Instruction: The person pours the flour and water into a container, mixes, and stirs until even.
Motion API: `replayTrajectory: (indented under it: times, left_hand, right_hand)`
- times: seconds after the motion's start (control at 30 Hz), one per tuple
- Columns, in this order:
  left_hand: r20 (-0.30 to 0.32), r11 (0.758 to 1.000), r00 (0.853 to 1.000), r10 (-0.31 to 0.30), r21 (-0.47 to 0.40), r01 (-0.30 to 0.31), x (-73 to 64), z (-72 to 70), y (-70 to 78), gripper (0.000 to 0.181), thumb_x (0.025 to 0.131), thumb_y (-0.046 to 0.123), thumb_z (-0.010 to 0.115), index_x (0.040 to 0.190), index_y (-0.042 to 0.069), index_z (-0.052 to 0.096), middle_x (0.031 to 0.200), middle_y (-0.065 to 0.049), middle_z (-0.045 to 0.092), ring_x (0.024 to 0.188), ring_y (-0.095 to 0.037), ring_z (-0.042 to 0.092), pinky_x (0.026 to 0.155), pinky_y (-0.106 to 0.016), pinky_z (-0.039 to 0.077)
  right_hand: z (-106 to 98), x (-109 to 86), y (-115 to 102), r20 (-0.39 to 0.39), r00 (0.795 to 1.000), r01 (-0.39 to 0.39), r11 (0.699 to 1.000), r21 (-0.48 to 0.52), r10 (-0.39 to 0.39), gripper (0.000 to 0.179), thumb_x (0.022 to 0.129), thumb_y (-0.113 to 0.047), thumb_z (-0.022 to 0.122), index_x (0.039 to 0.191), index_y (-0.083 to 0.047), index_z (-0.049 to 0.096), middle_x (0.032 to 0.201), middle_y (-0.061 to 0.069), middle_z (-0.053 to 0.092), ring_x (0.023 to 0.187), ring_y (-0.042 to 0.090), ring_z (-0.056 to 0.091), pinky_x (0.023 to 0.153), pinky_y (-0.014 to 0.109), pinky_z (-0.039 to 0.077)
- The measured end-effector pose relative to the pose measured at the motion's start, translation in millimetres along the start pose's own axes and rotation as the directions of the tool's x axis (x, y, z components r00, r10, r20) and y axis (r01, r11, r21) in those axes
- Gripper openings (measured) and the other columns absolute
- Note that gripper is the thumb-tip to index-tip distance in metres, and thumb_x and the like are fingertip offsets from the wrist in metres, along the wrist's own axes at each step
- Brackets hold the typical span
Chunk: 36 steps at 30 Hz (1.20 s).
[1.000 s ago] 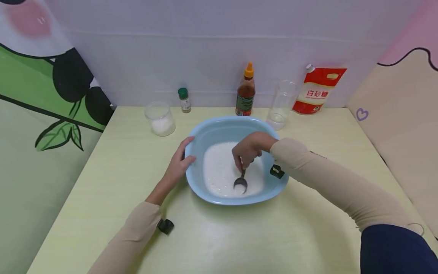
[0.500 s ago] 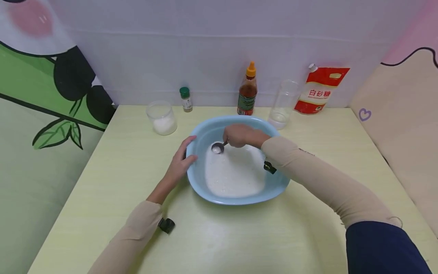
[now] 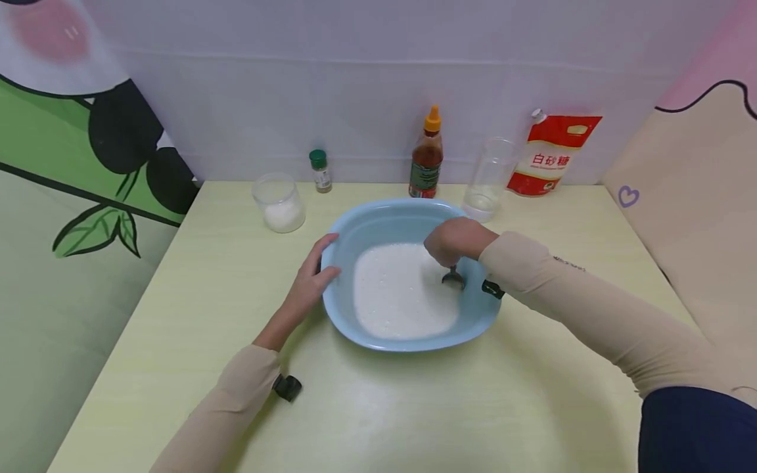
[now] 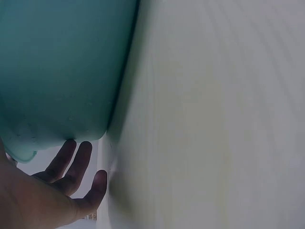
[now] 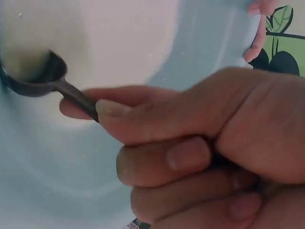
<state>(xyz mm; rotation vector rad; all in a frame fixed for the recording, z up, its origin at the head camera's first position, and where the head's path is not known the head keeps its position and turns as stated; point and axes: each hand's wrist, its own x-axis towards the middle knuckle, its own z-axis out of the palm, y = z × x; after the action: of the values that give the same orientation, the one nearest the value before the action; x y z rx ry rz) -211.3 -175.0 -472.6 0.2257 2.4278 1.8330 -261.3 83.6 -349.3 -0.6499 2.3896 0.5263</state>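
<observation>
A light blue plastic basin (image 3: 340,322) holds a shallow pool of white liquid (image 3: 396,289) with small bubbles. My left hand (image 3: 310,276) grips its left side, thumb over the rim. In the left wrist view, some fingers (image 4: 78,167) of that hand reach under the outer wall, two of their tips right at it. Over the right part of the liquid, my right hand (image 3: 455,241) holds a dark spoon (image 3: 453,279). The right wrist view has the spoon's handle (image 5: 76,98) pinched between thumb and finger, the other fingers curled, with the round bowl low at the liquid.
Behind the basin stand a glass jar of white granules (image 3: 282,213), a small green-capped bottle (image 3: 321,172), a sauce bottle (image 3: 426,161), a tall clear glass (image 3: 485,190) and a red sugar pouch (image 3: 547,154). A fabric backdrop (image 3: 367,98) closes off the table's far edge.
My right hand has swept the spoon from the basin's front middle to its back left, then across to the right side. The left hand keeps its place on the rim.
</observation>
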Motion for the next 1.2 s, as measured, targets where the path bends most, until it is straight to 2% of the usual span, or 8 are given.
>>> replayTrajectory:
  times: [0.1, 0.2, 0.33, 0.5, 0.63, 0.77, 0.97, 1.2]
  left_hand:
    - [0.001, 1.000, 1.000, -0.002, 0.000, 0.002, -0.1, 0.0, 0.5, 0.065, 0.093, 0.008, 0.050, 0.155, 0.018, 0.032, 0.163, -0.015, 0.026, 0.137, -0.038, 0.040, 0.108, -0.054, 0.038]
    - [0.000, 1.000, 1.000, -0.007, 0.002, 0.007, 0.3, 0.4, 0.7, 0.065, 0.093, 0.008, 0.051, 0.154, 0.019, 0.032, 0.163, -0.015, 0.026, 0.137, -0.038, 0.040, 0.109, -0.055, 0.038]
    - [-0.008, 1.000, 1.000, -0.002, 0.012, 0.002, -0.3, 0.2, 2.4, 0.065, 0.093, 0.009, 0.051, 0.154, 0.019, 0.033, 0.163, -0.014, 0.026, 0.138, -0.038, 0.039, 0.109, -0.056, 0.038]
    - [-0.018, 1.000, 1.000, 0.013, 0.026, -0.013, -0.9, 0.2, 3.4, 0.064, 0.093, 0.008, 0.051, 0.154, 0.017, 0.034, 0.164, -0.013, 0.026, 0.142, -0.036, 0.036, 0.113, -0.054, 0.034]
    - [-0.012, 1.000, 1.000, 0.016, 0.016, -0.015, -1.5, 0.3, 3.4, 0.065, 0.092, 0.007, 0.051, 0.154, 0.017, 0.034, 0.164, -0.013, 0.026, 0.142, -0.036, 0.035, 0.115, -0.053, 0.032]
    - [-0.015, 1.000, 1.000, 0.011, 0.008, -0.011, -2.4, 1.1, 3.7, 0.065, 0.092, 0.007, 0.051, 0.154, 0.017, 0.034, 0.163, -0.014, 0.027, 0.140, -0.036, 0.037, 0.112, -0.054, 0.034]
    - [-0.002, 1.000, 1.000, 0.018, 0.010, -0.018, -1.8, 2.7, 3.5, 0.065, 0.092, 0.008, 0.051, 0.154, 0.017, 0.033, 0.163, -0.014, 0.027, 0.139, -0.037, 0.038, 0.110, -0.055, 0.037]
    - [-0.004, 1.000, 1.000, 0.009, 0.011, -0.009, -2.9, 1.0, 3.6, 0.065, 0.092, 0.008, 0.051, 0.154, 0.018, 0.033, 0.163, -0.014, 0.027, 0.138, -0.036, 0.039, 0.110, -0.055, 0.037]
  right_hand:
    - [-4, 5.5, -7, 0.193, 0.976, 0.106, 0.994, 0.000, -0.104, 0.012, 0.095, -0.008, 0.059, 0.096, -0.009, 0.071, 0.077, 0.001, 0.050, 0.067, 0.015, 0.042, 0.059, 0.027, 0.035]
    - [-4, 13.0, -15, 0.257, 0.938, 0.201, 0.969, 0.146, -0.233, 0.019, 0.097, -0.012, 0.058, 0.098, -0.018, 0.076, 0.078, -0.003, 0.053, 0.060, 0.011, 0.038, 0.053, 0.025, 0.030]
    - [-4, 20.7, -29, 0.181, 0.919, 0.276, 0.901, 0.336, -0.349, 0.019, 0.099, -0.016, 0.058, 0.102, -0.023, 0.075, 0.081, -0.003, 0.051, 0.055, 0.010, 0.033, 0.050, 0.024, 0.027]
    - [-7, 30.7, -44, 0.029, 0.924, 0.340, 0.851, 0.400, -0.382, 0.023, 0.100, -0.014, 0.056, 0.110, -0.022, 0.075, 0.092, -0.003, 0.056, 0.053, 0.011, 0.034, 0.048, 0.024, 0.030]
    - [-10, 38.0, -45, -0.105, 0.920, 0.388, 0.845, 0.368, -0.376, 0.024, 0.100, -0.012, 0.057, 0.114, -0.017, 0.076, 0.110, 0.001, 0.066, 0.069, 0.013, 0.050, 0.059, 0.024, 0.042]
    - [-11, 44.3, -39, -0.279, 0.902, 0.403, 0.875, 0.266, -0.331, 0.026, 0.098, -0.006, 0.055, 0.113, -0.011, 0.076, 0.114, 0.005, 0.071, 0.087, 0.016, 0.056, 0.076, 0.027, 0.047]
    - [-6, 44.1, -24, -0.414, 0.906, 0.181, 0.964, 0.194, -0.087, 0.013, 0.096, -0.006, 0.056, 0.099, -0.006, 0.068, 0.084, 0.005, 0.055, 0.075, 0.021, 0.048, 0.071, 0.031, 0.041]
    - [-1, 26.9, -12, -0.433, 0.901, 0.068, 0.984, 0.165, 0.010, 0.012, 0.095, -0.017, 0.064, 0.097, -0.005, 0.067, 0.083, 0.007, 0.057, 0.077, 0.025, 0.052, 0.072, 0.036, 0.047]
